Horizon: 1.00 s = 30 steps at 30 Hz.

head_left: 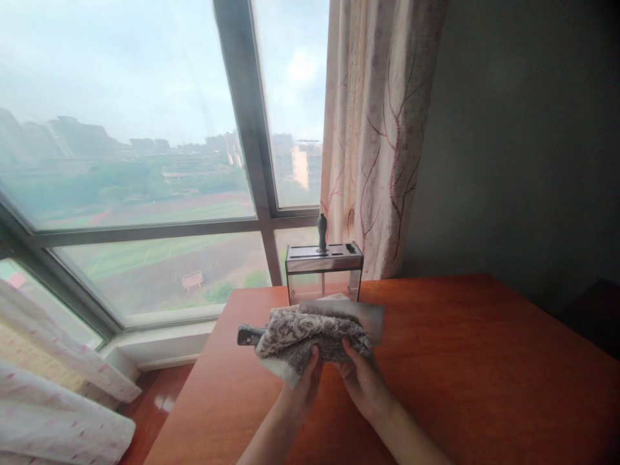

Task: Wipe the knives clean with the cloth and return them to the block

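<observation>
A grey-and-white fluffy cloth (310,336) is wrapped around a cleaver (371,316), whose broad blade sticks out on the right. Its dark handle (249,335) pokes out of the cloth on the left. My left hand (307,381) grips the cloth from below, thumb on top. Further right, my right hand (361,381) is closed on the cloth over the blade, its thumb also on top. Most fingers of both hands are hidden under the cloth. Just behind stands a clear-sided knife block (324,261) with one dark-handled tool (322,232) upright in its top.
A reddish-brown wooden table (460,361) spreads below my hands, its left edge dropping to the floor. Behind it are a large window (145,161) and a patterned curtain (378,129). Another curtain (58,400) hangs at lower left. A dark wall (508,142) is at right.
</observation>
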Each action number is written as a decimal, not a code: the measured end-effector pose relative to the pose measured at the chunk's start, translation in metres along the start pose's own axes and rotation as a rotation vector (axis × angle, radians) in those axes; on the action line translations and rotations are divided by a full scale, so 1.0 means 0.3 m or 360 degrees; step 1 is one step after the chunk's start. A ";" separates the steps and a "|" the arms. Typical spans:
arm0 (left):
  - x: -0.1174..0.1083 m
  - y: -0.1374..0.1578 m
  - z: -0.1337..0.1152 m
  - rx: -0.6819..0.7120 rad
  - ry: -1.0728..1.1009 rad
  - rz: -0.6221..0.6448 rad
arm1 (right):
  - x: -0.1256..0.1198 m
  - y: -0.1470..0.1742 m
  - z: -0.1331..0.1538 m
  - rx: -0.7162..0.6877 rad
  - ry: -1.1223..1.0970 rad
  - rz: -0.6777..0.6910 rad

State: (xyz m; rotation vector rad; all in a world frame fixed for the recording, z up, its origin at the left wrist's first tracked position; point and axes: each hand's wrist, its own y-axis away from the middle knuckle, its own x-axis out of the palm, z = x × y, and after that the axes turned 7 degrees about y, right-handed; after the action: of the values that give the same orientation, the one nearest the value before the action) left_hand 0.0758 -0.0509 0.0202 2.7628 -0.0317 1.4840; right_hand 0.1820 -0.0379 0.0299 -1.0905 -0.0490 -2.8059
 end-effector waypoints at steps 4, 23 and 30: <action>0.028 -0.019 -0.062 0.0070 0.0283 -0.0087 | 0.018 0.014 -0.008 -0.0033 0.0132 0.0022; 0.026 -0.066 -0.259 0.0354 0.0617 -0.0605 | -0.008 -0.024 0.057 -0.0068 0.0890 0.0237; -0.013 -0.074 -0.269 0.0384 0.0639 -0.0562 | -0.011 -0.018 0.058 -0.0004 0.1029 0.0397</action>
State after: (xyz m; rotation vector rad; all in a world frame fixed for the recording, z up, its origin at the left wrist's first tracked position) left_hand 0.0067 -0.0276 0.0617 2.3887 0.6373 1.9958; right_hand 0.1953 -0.0309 0.0406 -0.1335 0.1433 -2.7728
